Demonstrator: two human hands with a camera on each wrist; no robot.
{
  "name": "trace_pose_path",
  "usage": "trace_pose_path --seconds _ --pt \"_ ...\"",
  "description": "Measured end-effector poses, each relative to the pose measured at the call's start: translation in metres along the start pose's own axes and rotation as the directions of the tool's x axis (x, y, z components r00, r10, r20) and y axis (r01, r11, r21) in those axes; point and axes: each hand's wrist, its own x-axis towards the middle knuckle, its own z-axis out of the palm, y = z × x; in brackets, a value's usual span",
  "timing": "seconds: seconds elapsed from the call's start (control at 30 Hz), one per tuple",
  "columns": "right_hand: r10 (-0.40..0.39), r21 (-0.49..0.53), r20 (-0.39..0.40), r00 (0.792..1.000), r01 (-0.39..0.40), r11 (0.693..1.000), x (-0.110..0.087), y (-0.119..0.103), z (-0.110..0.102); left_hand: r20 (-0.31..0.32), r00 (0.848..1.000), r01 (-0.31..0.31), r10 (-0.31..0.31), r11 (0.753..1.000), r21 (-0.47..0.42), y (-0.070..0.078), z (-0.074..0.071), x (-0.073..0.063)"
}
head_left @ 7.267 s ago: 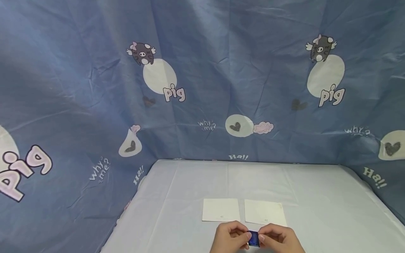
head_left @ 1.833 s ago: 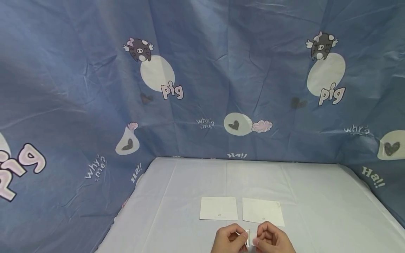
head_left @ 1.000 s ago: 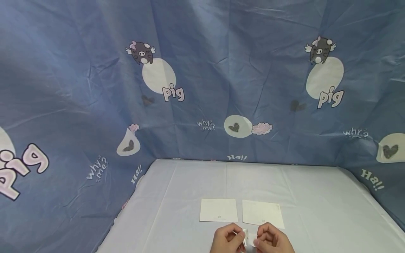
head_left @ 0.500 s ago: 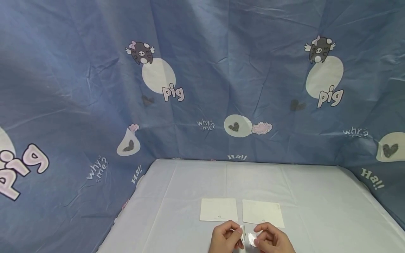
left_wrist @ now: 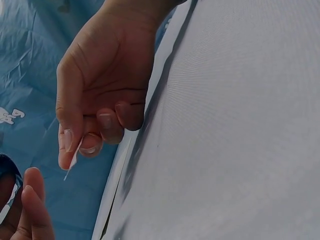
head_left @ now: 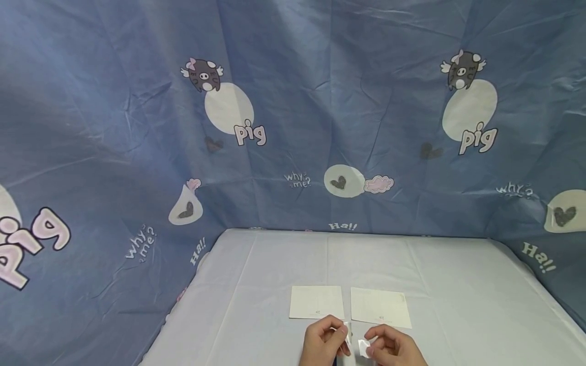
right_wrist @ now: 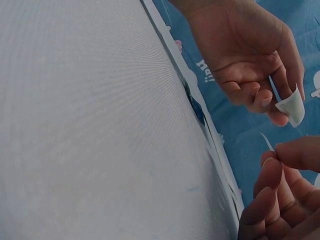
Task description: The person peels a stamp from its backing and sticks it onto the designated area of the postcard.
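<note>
At the bottom of the head view both hands hover low over the table. My left hand [head_left: 322,339] pinches a thin white slip [head_left: 346,333] between thumb and forefinger. In the left wrist view the slip [left_wrist: 72,161] shows edge-on under the left hand [left_wrist: 97,95]. My right hand [head_left: 390,348] pinches a small curled white piece [head_left: 363,348], which also shows in the right wrist view [right_wrist: 292,107] at the tips of the right hand [right_wrist: 240,50]. A short gap separates the two pieces. Two white cards [head_left: 317,302] [head_left: 380,307] lie flat just beyond the hands.
A pale grey cloth covers the table [head_left: 458,284], whose near edge is out of frame. A blue sheet [head_left: 293,101] printed with pigs and words hangs behind and along both sides.
About seven seconds ago both hands held one small blue square. A second ago they held a white piece together; now the hands have drawn slightly apart, each with its own white piece.
</note>
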Motion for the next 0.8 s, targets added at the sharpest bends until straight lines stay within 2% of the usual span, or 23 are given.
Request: trace_pose_path --seconds 0.3,0.57,0.8 --pt "0.020 -0.049 0.005 1.000 -0.020 0.999 -0.0009 0.0009 0.0006 0.008 1.000 -0.013 0.013 1.000 -0.006 0.0005 -0.0012 0.0008" --pt "-0.005 -0.110 0.047 0.999 0.011 0.994 0.0002 0.0026 0.0006 0.017 1.000 -0.013 0.013 1.000 0.000 -0.0029 -0.0025 0.0021" --pt "-0.023 -0.186 0.025 0.999 0.027 0.982 -0.0004 0.0032 0.0013 0.022 1.000 -0.016 0.016 1.000 0.014 -0.0021 -0.0036 0.0014"
